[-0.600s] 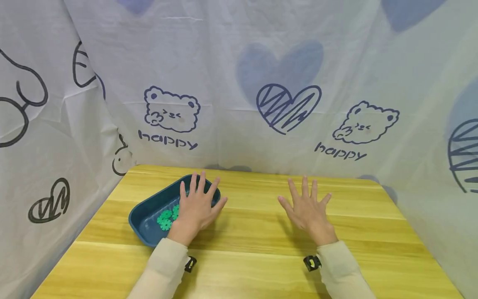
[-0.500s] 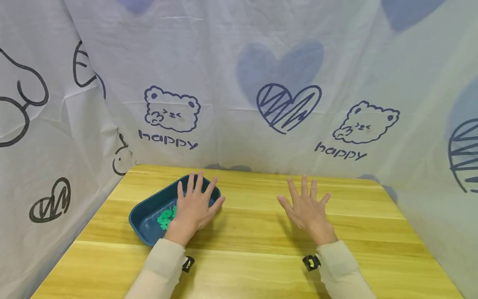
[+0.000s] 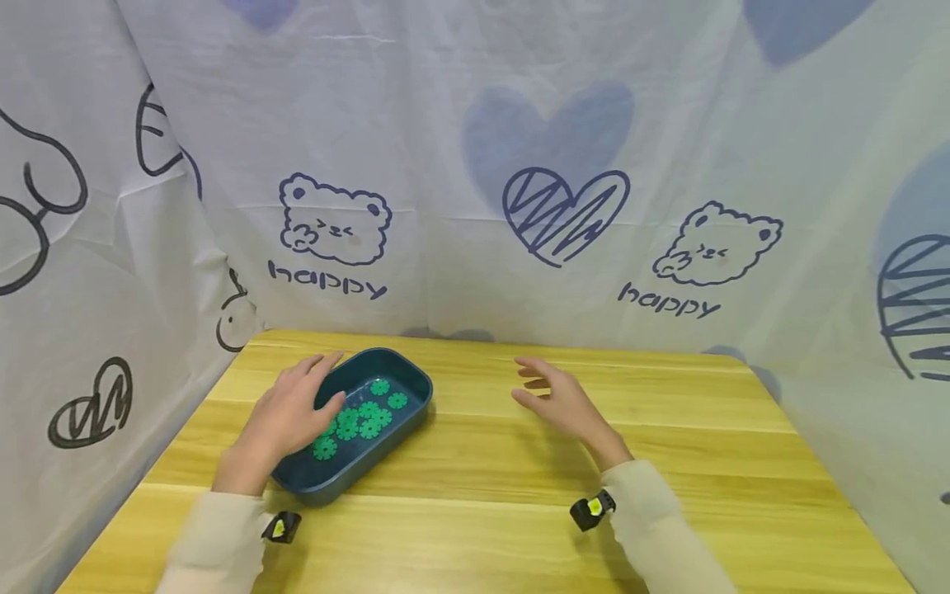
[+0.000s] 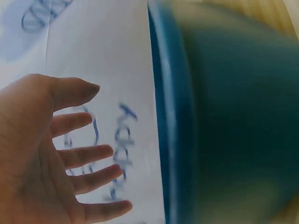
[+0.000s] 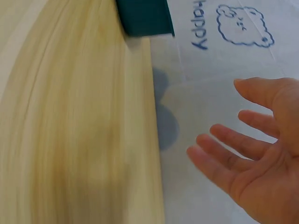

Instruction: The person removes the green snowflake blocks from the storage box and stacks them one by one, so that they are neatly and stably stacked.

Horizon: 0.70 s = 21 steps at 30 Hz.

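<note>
In the head view, the left hand (image 3: 280,415) is over the left side of a dark blue tray (image 3: 386,446), fingers relaxed and apart. Several green gear-shaped pieces (image 3: 369,428) lie on the tray's floor, some overlapping. The left wrist view shows the left hand (image 4: 51,154) spread beside the blurred tray wall (image 4: 233,116), with nothing in its fingers. To the right of the tray, the right hand (image 3: 567,404) is held above the table, palm turned inward. Its fingers are loosely bent and empty in the right wrist view (image 5: 252,149), where the tray (image 5: 145,17) shows at the top.
A yellow wood-grain table (image 3: 475,536) spans the lower part of the head view. Behind it and at the left and right hangs a pale cloth (image 3: 445,107) with hearts, bears and lettering. A black band with a small device (image 3: 592,510) is at the right wrist.
The left hand has moved left from above the tray's right part, uncovering more green pieces. The right hand has shifted a little left and turned palm inward, its fingers less spread. The view has shifted slightly.
</note>
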### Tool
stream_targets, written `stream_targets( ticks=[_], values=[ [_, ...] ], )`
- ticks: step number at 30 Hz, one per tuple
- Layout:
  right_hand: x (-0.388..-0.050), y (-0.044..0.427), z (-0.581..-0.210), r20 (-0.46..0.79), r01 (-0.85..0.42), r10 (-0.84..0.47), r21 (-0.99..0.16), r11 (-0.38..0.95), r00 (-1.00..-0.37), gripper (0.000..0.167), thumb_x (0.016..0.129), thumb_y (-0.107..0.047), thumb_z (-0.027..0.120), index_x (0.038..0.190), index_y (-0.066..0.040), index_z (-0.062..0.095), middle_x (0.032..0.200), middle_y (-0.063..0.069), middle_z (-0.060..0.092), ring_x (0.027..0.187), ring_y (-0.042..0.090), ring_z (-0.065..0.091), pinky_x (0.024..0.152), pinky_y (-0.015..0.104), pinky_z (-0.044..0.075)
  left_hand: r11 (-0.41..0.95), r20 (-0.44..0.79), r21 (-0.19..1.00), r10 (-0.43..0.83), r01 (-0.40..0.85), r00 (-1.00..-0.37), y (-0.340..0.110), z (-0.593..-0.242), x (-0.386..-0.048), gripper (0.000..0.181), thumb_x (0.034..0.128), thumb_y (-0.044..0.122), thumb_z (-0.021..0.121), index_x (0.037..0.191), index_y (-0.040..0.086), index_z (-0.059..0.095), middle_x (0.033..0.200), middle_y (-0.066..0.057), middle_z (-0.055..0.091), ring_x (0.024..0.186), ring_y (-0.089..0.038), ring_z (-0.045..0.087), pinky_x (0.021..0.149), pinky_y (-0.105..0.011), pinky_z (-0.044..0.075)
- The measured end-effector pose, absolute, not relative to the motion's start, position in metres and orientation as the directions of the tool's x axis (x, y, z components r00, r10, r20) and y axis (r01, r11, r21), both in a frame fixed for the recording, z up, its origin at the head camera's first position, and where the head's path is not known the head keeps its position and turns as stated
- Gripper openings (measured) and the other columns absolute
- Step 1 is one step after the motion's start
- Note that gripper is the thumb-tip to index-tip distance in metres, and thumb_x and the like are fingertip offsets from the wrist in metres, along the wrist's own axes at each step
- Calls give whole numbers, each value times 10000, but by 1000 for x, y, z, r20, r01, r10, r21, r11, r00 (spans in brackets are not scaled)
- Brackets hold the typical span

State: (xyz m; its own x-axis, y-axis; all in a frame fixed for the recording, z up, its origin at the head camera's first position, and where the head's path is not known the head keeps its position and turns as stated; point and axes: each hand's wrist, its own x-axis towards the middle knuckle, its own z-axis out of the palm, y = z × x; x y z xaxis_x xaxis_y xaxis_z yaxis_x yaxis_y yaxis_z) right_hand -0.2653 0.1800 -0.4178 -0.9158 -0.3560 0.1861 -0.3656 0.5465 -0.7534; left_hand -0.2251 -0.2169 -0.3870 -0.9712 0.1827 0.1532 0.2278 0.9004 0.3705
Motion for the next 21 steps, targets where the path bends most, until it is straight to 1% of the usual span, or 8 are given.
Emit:
stream_targets(
  ticks=[6, 11, 13, 16, 17, 18, 19, 21],
  values=[
    [-271, 150, -416, 222, -393, -377, -787, 476, -899, 474, 992, -180, 701, 1432, -41, 592, 1356, 220, 659, 1147, 376, 697, 934, 460, 611, 841, 153, 475, 213, 260, -965, -266, -400, -225, 588, 1040, 248, 603, 1551, 19, 426, 1543, -315, 437, 1386, -567, 407, 1090, -741, 372],
    [-277, 130, -412, 194, -371, -386, -805, 463, -902, 433, 981, -183, 715, 1391, -70, 637, 1344, 171, 680, 1127, 326, 707, 919, 405, 615, 789, 124, 560, 223, 254, -967, -294, -409, -221, 567, 1059, 254, 594, 1541, 1, 436, 1535, -329, 447, 1306, -582, 504, 1003, -696, 474],
    [-279, 122, -410, 186, -366, -391, -811, 457, -901, 424, 976, -182, 720, 1377, -67, 648, 1337, 176, 685, 1126, 322, 708, 921, 394, 614, 770, 107, 592, 216, 237, -970, -303, -413, -219, 560, 1063, 257, 589, 1543, 11, 439, 1522, -328, 466, 1272, -572, 549, 958, -633, 535],
    [-283, 110, -407, 187, -370, -402, -814, 447, -897, 396, 963, -167, 732, 1337, -52, 673, 1313, 180, 700, 1113, 322, 714, 921, 385, 614, 734, 93, 643, 211, 220, -973, -315, -420, -219, 540, 1064, 244, 589, 1534, 12, 458, 1479, -331, 513, 1226, -527, 608, 870, -435, 601],
    [-284, 106, -406, 187, -372, -405, -814, 446, -895, 384, 959, -162, 736, 1322, -48, 683, 1304, 178, 705, 1107, 320, 718, 920, 379, 615, 719, 86, 662, 208, 212, -974, -318, -422, -218, 535, 1065, 242, 587, 1533, 13, 462, 1471, -332, 520, 1214, -504, 625, 840, -378, 603],
    [-285, 101, -406, 187, -375, -410, -814, 443, -892, 373, 953, -154, 741, 1306, -42, 692, 1295, 179, 710, 1103, 320, 720, 920, 371, 615, 704, 79, 680, 207, 205, -975, -322, -425, -217, 529, 1067, 240, 585, 1526, 4, 468, 1461, -333, 529, 1185, -441, 661, 808, -332, 598],
    [-286, 97, -405, 187, -377, -416, -814, 442, -890, 358, 951, -146, 743, 1290, -39, 701, 1284, 173, 717, 1096, 316, 723, 913, 357, 615, 685, 71, 701, 207, 196, -976, -325, -427, -217, 526, 1068, 235, 582, 1521, -8, 470, 1451, -336, 534, 1159, -350, 690, 783, -296, 591],
    [-287, 88, -405, 184, -383, -430, -811, 442, -884, 328, 947, -136, 745, 1256, -28, 718, 1261, 173, 728, 1083, 313, 729, 894, 330, 617, 642, 65, 743, 209, 187, -976, -330, -432, -216, 510, 1070, 217, 577, 1502, -38, 479, 1427, -336, 550, 1098, -160, 704, 736, -280, 594]
  ],
)
